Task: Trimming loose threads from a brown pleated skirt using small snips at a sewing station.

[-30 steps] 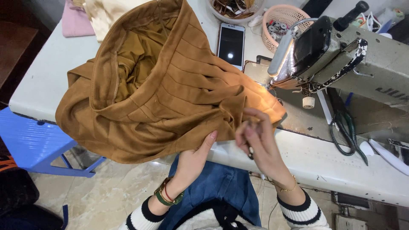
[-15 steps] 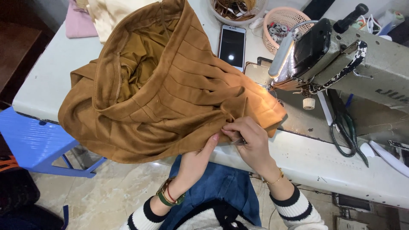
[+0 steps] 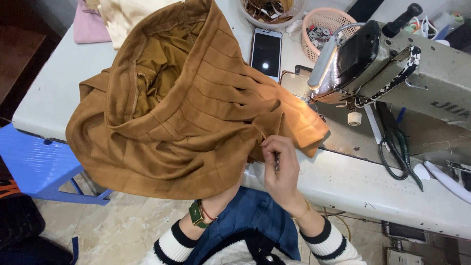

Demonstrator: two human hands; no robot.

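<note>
Skirt (image 3: 186, 113), tan and pleated, heaped on the white table (image 3: 54, 93) with its lower folds hanging over the near edge toward the lap. Long axis runs from the open waistband at upper centre down to the hem corner under the lamp of the sewing machine (image 3: 417, 68); pleat lines fan from upper left to lower right. Waist opening faces up and away.

Change over the last second: the left hand, seen a moment ago flat against the cloth edge, is now tucked under the folds; only the wrist with its green watch (image 3: 197, 215) shows, so I cannot tell whether it grips. Right hand (image 3: 282, 169) has shifted from spread fingers to a tight pinch, closed on a small thin metal tool (image 3: 276, 160) and pressed to the cloth edge. Reads as a move from finding the spot to working on it, perhaps picking at a thread or seam.

Beyond the skirt: a phone (image 3: 266, 51) lying face up, a pink basket (image 3: 324, 29) of bobbins, green-handled scissors (image 3: 400, 157) on the machine bed, a blue stool (image 3: 34, 167) at left.
</note>
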